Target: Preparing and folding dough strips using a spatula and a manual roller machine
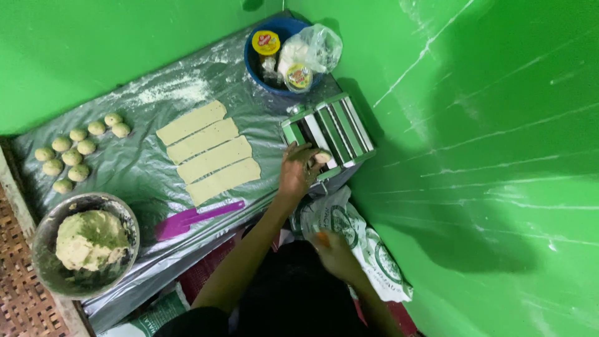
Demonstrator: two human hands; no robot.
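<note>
Bare forearms, no sleeves visible; dark black garment below; no gloves

Bright green walls [486, 125] across the top and right of the frame, streaked with white scratches. Low counter [150, 168] wrapped in grey plastic sheet, dusted with flour. Woven brown mat [22, 299] at lower left.

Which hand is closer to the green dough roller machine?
Left. The left hand touches the green roller machine, feeding dough in. The right hand is lower, near its handle side, apart from the rollers.
</note>
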